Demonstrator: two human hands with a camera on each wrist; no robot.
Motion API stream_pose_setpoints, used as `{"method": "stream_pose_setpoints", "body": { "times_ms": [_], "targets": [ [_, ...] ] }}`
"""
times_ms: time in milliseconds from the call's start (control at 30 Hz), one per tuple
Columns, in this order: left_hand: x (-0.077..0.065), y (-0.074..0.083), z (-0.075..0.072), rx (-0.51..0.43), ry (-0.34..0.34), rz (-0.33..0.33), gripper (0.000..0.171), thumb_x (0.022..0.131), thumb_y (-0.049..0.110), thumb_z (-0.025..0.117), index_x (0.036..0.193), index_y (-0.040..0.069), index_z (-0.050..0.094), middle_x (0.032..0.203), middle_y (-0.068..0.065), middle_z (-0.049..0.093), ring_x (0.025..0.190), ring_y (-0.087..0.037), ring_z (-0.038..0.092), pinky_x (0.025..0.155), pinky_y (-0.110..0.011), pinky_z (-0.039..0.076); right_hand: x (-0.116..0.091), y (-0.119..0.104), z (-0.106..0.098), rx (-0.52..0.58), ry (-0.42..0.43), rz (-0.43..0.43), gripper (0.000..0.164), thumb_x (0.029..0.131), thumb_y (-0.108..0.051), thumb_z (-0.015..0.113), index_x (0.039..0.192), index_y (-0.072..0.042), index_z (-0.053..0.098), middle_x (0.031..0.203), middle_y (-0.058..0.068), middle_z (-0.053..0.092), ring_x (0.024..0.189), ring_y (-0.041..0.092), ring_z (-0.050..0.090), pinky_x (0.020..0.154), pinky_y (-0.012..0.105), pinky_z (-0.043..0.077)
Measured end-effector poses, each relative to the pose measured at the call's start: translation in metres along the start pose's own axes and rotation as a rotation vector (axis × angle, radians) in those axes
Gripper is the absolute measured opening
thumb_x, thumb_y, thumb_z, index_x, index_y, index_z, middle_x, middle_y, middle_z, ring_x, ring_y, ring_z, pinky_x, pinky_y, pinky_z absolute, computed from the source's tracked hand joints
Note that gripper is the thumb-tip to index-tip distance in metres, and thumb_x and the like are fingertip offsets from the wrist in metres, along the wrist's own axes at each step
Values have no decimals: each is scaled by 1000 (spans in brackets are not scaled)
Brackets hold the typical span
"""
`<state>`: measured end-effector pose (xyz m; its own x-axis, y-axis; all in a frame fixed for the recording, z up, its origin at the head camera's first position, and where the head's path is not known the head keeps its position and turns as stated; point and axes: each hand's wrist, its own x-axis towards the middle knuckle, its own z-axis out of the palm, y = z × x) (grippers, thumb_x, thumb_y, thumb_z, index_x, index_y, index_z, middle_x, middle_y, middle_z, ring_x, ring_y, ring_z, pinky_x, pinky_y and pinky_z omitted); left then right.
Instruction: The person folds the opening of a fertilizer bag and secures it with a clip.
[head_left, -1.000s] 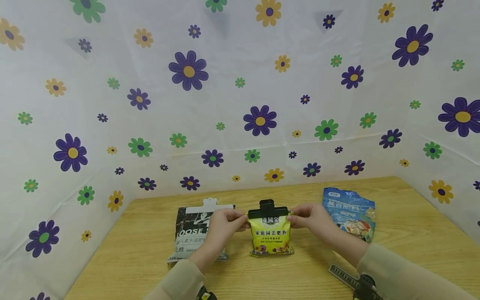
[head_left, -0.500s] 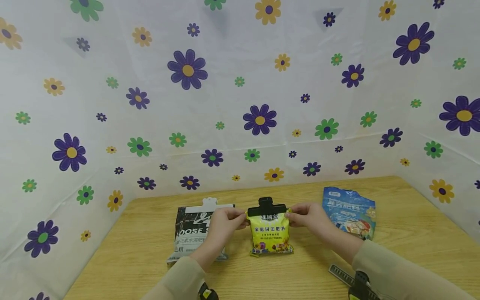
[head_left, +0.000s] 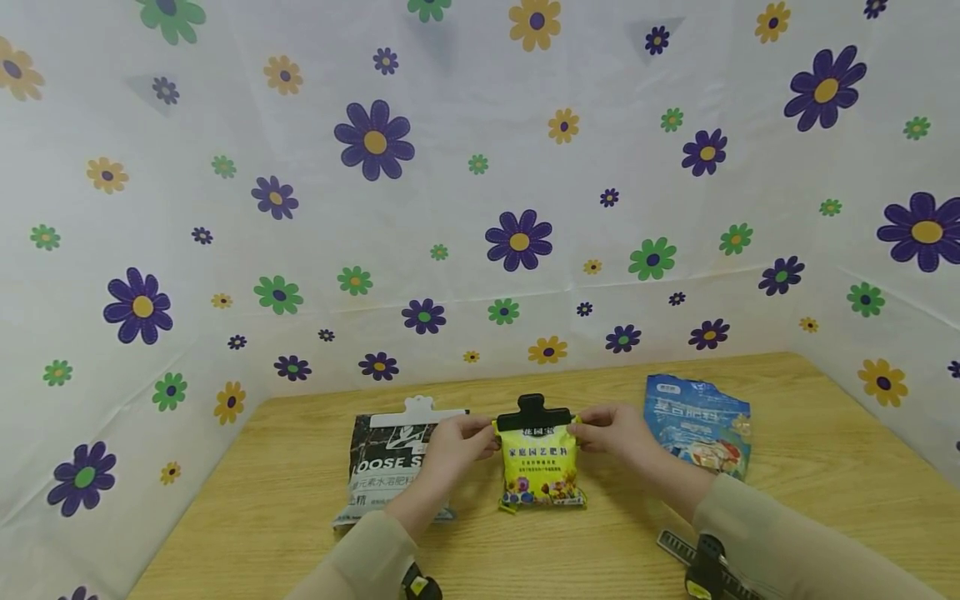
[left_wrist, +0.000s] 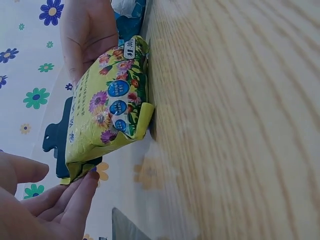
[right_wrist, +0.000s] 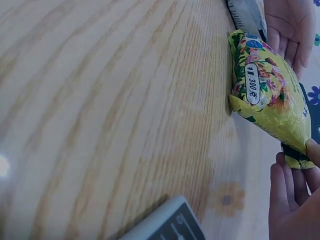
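A yellow fertilizer bag (head_left: pixel 538 479) with flower prints stands slightly leaned back on the wooden table, its top closed by a black bag clip (head_left: pixel 534 417). My left hand (head_left: pixel 453 450) is at the bag's upper left corner. In the left wrist view its straight fingers (left_wrist: pixel 77 200) touch that corner, while the thumb shows a small gap from the bag. At the upper right corner my right hand (head_left: pixel 618 433) pinches the bag, its thumb on the front and its fingers behind. The clip hides the bag's top edge.
A black and grey bag (head_left: pixel 375 475) with a white clip (head_left: pixel 418 411) lies on the left, partly behind my left hand. A blue bag (head_left: pixel 697 425) with no visible clip lies at the right. A flower-print curtain (head_left: pixel 450 208) surrounds the table (head_left: pixel 570 558).
The bag and black clip have shifted slightly left, and the clip sits a little higher in the view. My right forearm has moved slightly left. The other bags have stayed put.
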<state>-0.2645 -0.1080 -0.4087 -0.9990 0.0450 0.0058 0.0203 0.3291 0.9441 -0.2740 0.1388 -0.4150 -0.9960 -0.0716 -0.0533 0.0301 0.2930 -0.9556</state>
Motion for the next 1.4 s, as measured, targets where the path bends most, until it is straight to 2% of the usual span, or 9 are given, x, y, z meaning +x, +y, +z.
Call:
{"method": "stream_pose_setpoints", "body": {
  "times_ms": [267, 533, 833, 1133, 1400],
  "targets": [
    [-1, -1, 1, 44, -40, -25, 36, 108, 10, 59, 138, -9, 63, 133, -27, 70, 109, -32, 75, 96, -39, 65, 7, 5, 1, -59, 13, 9, 30, 98, -10, 76, 119, 11, 73, 121, 26, 73, 94, 22, 77, 88, 40, 67],
    [0, 0, 2, 74, -37, -40, 38, 107, 12, 60, 138, -10, 63, 133, -27, 70, 108, -32, 75, 97, -38, 65, 12, 6, 5, -135, 37, 38, 31, 98, -14, 76, 120, 8, 74, 123, 24, 73, 93, 22, 75, 85, 37, 66],
    [1, -4, 3, 70, -75, -66, 47, 109, 16, 58, 146, -13, 53, 144, -31, 61, 121, -38, 70, 104, -43, 62, 15, 2, 10, -113, 46, 81, 31, 97, -9, 76, 121, 9, 72, 125, 26, 69, 94, 25, 74, 82, 35, 67],
    [6, -5, 3, 99, -84, -91, 48, 109, 16, 59, 147, -13, 53, 147, -31, 60, 120, -36, 70, 101, -42, 63, 17, 4, 9, -114, 17, 71, 32, 97, -5, 74, 125, 11, 70, 130, 30, 66, 103, 32, 75, 85, 36, 67],
    [10, -4, 3, 113, -108, -134, 50, 109, 17, 60, 149, -11, 51, 145, -29, 61, 118, -35, 71, 101, -41, 63, 22, 7, 6, -139, -12, 73, 33, 98, -6, 74, 127, 10, 69, 129, 28, 68, 100, 26, 75, 83, 32, 67]
  ]
}}
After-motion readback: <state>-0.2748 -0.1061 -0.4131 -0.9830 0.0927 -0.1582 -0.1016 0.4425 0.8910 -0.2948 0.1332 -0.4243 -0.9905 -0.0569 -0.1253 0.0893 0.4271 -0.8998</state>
